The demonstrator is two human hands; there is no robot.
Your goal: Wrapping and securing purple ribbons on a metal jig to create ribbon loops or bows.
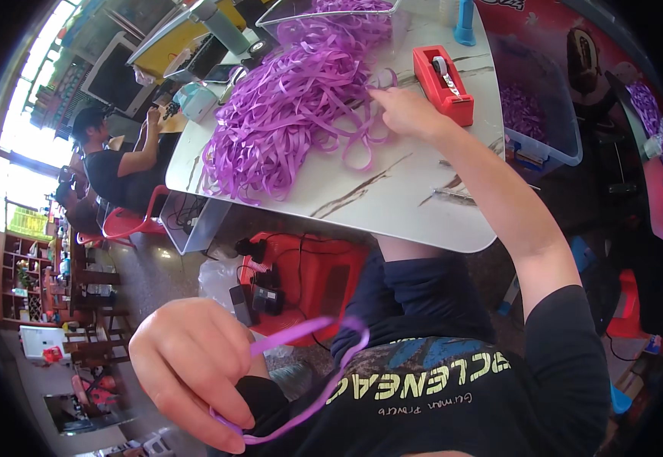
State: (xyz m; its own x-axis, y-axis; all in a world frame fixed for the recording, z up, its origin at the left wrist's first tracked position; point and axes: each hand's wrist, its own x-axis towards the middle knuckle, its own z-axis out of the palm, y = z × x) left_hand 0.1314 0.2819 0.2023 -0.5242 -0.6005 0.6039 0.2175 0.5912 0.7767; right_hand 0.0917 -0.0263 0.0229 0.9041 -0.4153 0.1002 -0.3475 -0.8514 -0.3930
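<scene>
Raised at the lower left, my left hand (191, 369) has its fingers closed on a loop of purple ribbon (339, 381), which hangs out to the right in front of my shirt. A large tangled pile of purple ribbons (286, 103) covers the left and middle of the white marbled table (415, 206). My right arm stretches across the table. At the right edge of the pile, my right hand (408, 110) has its fingers curled, with the tips pinched on a purple ribbon; the exact grip is partly hidden.
A red tape dispenser (443, 85) stands right of my right hand, with a blue bottle-like object (465, 23) behind it. A clear bin (564, 137) with purple ribbons sits beside the table. A red stool (316, 278) carries black adapters and cables. Another person (118, 160) sits at the left.
</scene>
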